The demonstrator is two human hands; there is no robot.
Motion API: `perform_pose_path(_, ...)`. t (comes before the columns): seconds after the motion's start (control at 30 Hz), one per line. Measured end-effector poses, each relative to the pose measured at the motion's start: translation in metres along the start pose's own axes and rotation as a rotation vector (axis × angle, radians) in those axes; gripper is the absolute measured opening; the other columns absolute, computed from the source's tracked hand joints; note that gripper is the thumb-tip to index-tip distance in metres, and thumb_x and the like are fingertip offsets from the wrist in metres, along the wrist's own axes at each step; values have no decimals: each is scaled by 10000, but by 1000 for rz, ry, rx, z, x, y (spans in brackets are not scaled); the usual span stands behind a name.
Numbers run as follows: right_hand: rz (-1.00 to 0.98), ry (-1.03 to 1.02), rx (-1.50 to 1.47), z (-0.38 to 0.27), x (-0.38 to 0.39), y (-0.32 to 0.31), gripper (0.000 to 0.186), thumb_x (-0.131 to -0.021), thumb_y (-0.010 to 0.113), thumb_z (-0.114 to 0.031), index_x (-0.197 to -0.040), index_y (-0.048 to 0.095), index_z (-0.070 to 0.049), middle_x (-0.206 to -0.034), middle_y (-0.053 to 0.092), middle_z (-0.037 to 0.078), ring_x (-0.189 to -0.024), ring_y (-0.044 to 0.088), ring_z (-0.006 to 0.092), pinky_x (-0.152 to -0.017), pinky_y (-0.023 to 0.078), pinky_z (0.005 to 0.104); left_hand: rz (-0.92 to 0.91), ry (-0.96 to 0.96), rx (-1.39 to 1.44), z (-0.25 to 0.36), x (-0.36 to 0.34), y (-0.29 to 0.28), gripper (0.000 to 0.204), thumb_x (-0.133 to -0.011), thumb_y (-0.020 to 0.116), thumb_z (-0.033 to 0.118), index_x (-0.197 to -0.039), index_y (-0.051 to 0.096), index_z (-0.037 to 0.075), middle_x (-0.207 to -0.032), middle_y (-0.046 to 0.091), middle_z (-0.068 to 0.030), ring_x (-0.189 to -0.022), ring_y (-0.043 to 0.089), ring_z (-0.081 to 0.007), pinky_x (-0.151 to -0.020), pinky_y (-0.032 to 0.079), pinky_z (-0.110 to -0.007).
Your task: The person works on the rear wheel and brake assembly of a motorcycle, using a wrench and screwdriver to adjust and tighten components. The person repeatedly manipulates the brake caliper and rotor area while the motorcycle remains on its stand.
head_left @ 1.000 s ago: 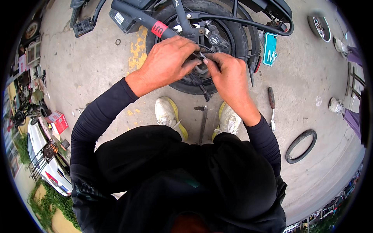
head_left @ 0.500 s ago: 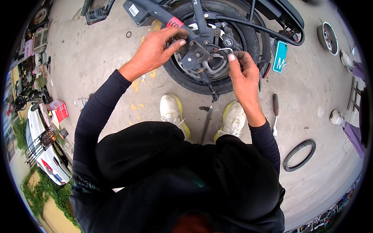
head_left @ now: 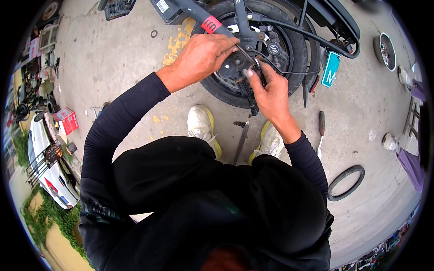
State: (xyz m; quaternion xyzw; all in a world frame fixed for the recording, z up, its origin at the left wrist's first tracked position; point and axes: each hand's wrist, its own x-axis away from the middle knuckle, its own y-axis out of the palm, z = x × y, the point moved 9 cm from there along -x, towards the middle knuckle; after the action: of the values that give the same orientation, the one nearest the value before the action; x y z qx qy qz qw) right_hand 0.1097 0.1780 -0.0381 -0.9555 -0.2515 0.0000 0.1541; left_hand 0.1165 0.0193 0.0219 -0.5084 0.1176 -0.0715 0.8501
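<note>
In front of me is the wheel point(head_left: 296, 58) of a two-wheeler, with a black tyre and a dark metal bracket point(head_left: 230, 67) over its hub. My right hand point(head_left: 272, 92) is closed at the bracket's right side, thumb and fingers around a thin L-shaped hex key point(head_left: 246, 54). The hex key slants up and left across the bracket. At its upper end, the fingers of my left hand point(head_left: 201, 56) are pressed together, just below the frame tube point(head_left: 192, 9) with its red band. Whatever those left fingertips pinch is hidden.
A flat steel bar point(head_left: 242, 142) lies between my shoes. On the right are a dark-handled tool point(head_left: 321, 124), a black rubber ring point(head_left: 333, 181) and a metal bowl point(head_left: 382, 40) of small parts. The blue-green plate point(head_left: 331, 68) hangs behind the wheel. Another person's shoe point(head_left: 390, 142) shows far right.
My left hand has moved right, over to the bracket. My right hand has shifted left and turned inward with the hex key, which now slants across the bracket. The view has shifted slightly.
</note>
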Motion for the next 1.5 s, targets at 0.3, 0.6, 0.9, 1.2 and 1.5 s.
perform_pose_path(0.3, -9, 102, -256, 19, 16, 5, 370, -1010, 627, -169, -1323, 611, 26, -848, 712, 139, -737, 636, 126, -706, 523, 304, -124, 67, -9, 16, -13, -4, 328, -900, 702, 63, -1227, 697, 55, -1139, 724, -138, -1045, 691, -336, -894, 551, -410)
perform_pose_path(0.6, 43, 5, -44, 15, 19, -37, 216, -1062, 558, -160, -1178, 638, 3, -733, 595, 67, -642, 557, 111, -590, 460, 284, -55, 201, -149, 37, -4, -3, 304, -883, 721, 86, -1186, 701, 71, -1152, 716, -97, -1057, 691, -292, -878, 555, -394)
perform_pose_path(0.9, 13, -181, 341, -13, 15, -34, 123, -977, 617, -89, -1084, 622, -30, -885, 688, 183, -773, 675, 411, -629, 527, 457, -248, 38, -48, 43, -30, 2, 306, -869, 759, 180, -1134, 713, 33, -979, 730, -131, -875, 685, -325, -780, 548, -402)
perform_pose_path(1.2, -10, -228, 485, -14, 15, -19, 81, -964, 604, -100, -983, 576, -27, -821, 658, 154, -743, 696, 354, -626, 559, 456, -156, -49, -20, 47, -22, 23, 400, -829, 795, 160, -1183, 651, 44, -971, 692, -127, -919, 672, -321, -800, 541, -413)
perform_pose_path(1.5, 22, -169, 499, -19, 17, -19, 79, -961, 602, -94, -990, 592, -21, -827, 673, 176, -713, 689, 388, -604, 550, 470, -128, 14, -44, 50, -20, 22, 310, -844, 779, 151, -1106, 657, 40, -964, 685, -126, -923, 660, -329, -794, 533, -415)
